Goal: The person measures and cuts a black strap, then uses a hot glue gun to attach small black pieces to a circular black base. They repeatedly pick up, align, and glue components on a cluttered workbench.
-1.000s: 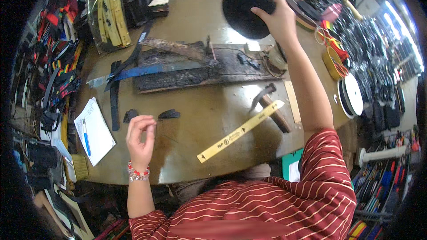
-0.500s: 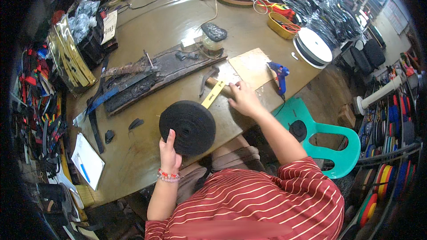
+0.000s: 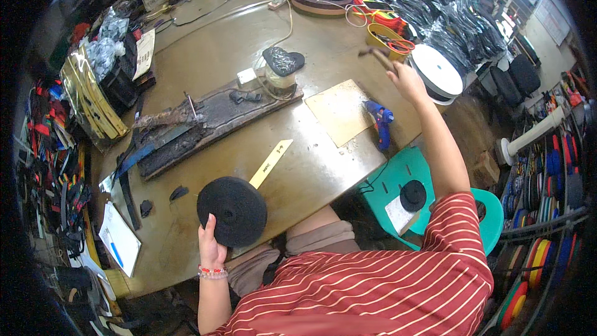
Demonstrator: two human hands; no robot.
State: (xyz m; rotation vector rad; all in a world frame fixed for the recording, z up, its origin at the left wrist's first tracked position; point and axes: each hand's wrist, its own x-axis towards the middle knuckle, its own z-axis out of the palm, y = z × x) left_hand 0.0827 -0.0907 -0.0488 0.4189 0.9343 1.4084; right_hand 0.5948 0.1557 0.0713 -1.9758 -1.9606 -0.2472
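My left hand [image 3: 213, 251] grips the near left edge of a roll of black webbing [image 3: 235, 210], its thumb lying over the flat face. The roll is at the table's front edge. A pale yellow marked strip [image 3: 272, 163] extends from beside the roll onto the table. Far to the right, my right hand [image 3: 408, 82] is closed round the wooden handle of a hammer [image 3: 382, 60]. Its dark head, a little blurred, points left. The hand is beside a white spool [image 3: 436, 68] and just in front of a yellow tub [image 3: 373, 37] with orange-handled scissors.
A blue glue gun [image 3: 380, 126] lies at the right edge of a tan board [image 3: 337, 112]. A dark worn plank [image 3: 217, 126] crosses the table's middle, with a jar [image 3: 280, 78] at its far end. A green plastic stool [image 3: 398, 171] stands at the right. Paper with a blue pen [image 3: 117, 253] lies left.
My right hand has lifted the hammer from beside the yellow strip and carried it far right toward the tub. The roll in my left hand appears slightly lower and further left.
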